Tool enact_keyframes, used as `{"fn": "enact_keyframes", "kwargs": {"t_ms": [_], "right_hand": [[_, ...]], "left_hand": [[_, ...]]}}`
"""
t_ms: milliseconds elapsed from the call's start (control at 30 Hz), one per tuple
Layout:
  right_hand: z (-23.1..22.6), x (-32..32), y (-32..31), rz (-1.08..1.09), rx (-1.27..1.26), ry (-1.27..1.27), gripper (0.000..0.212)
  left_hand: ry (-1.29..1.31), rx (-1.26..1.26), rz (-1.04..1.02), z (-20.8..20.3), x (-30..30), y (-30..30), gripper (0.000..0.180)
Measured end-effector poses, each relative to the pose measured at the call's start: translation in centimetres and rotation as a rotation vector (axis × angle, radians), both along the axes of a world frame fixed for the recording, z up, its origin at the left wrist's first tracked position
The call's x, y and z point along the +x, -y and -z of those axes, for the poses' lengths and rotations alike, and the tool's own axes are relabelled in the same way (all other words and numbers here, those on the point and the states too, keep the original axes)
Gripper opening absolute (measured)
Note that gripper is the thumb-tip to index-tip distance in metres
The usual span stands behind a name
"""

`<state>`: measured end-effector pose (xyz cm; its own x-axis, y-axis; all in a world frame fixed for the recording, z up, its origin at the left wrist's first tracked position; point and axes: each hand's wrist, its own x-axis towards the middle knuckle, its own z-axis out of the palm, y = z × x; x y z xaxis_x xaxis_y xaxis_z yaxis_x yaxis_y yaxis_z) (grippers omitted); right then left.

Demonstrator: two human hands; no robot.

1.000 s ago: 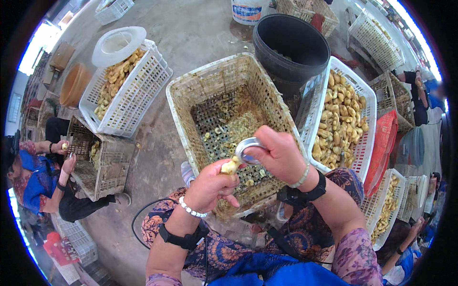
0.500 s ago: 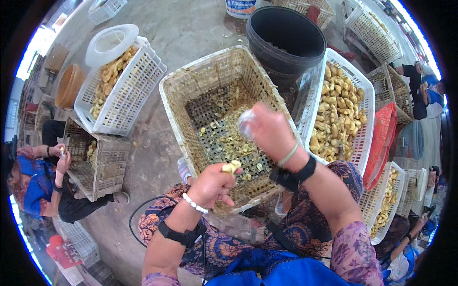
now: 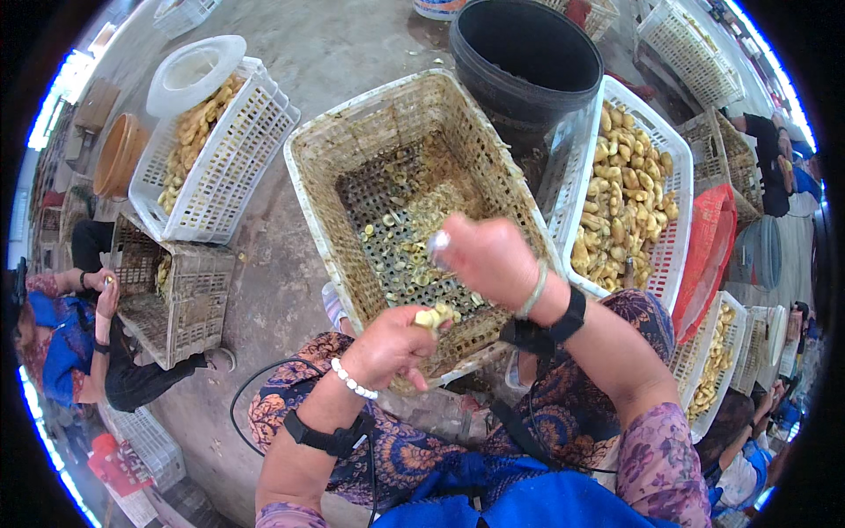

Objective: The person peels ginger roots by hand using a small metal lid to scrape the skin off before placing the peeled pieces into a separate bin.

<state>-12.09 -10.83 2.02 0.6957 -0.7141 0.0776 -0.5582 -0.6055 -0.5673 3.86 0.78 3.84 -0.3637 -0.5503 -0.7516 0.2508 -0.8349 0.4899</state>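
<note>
In my closed left hand (image 3: 387, 345) is a knobby, pale yellow piece of ginger (image 3: 437, 315), its lumpy end sticking out past the thumb and forefinger. My right hand (image 3: 488, 257) is closed and blurred, just above and right of the ginger. A small whitish, shiny thing (image 3: 438, 245) shows at its fingers, too smeared to name. Both hands are over the near part of a dirty white slatted crate (image 3: 310, 195). Inside it lie pale round slices and trimmings (image 3: 409, 255). To the right, a white crate (image 3: 679, 255) holds many ginger roots (image 3: 620, 198).
A black bucket (image 3: 519, 97) stands behind the right crate. Beside that crate sits a red mesh bag (image 3: 709, 242). At left are another ginger-filled crate (image 3: 233, 180) with a white ring-shaped lid (image 3: 163, 92), an orange-brown tub (image 3: 116, 163), and a co-worker (image 3: 70, 330) by a tilted crate (image 3: 198, 304).
My right hand has come down toward the ginger in my left hand. The left hand keeps hold of the ginger and has barely moved. The whole view has shifted slightly.
</note>
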Motion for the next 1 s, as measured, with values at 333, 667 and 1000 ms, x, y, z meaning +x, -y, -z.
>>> {"fn": "enact_keyframes", "kwargs": {"t_ms": [333, 667, 1000], "right_hand": [[-0.2, -0.6, -1.8, -0.08, 0.329, 0.222, 0.022], [0.6, 0.0, -0.8, 0.099, 0.25, 0.197, 0.022], [0.4, -3.5, 2.4, 0.369, 0.207, 0.194, 0.02]], "left_hand": [[-0.126, 0.023, -0.053, 0.4, 0.7, 0.2, 0.033], [0.214, -0.157, -0.032, 0.9, -0.8, 1.0, 0.032], [0.758, -0.624, 0.168, 3.3, -0.9, -1.3, 0.024]]}}
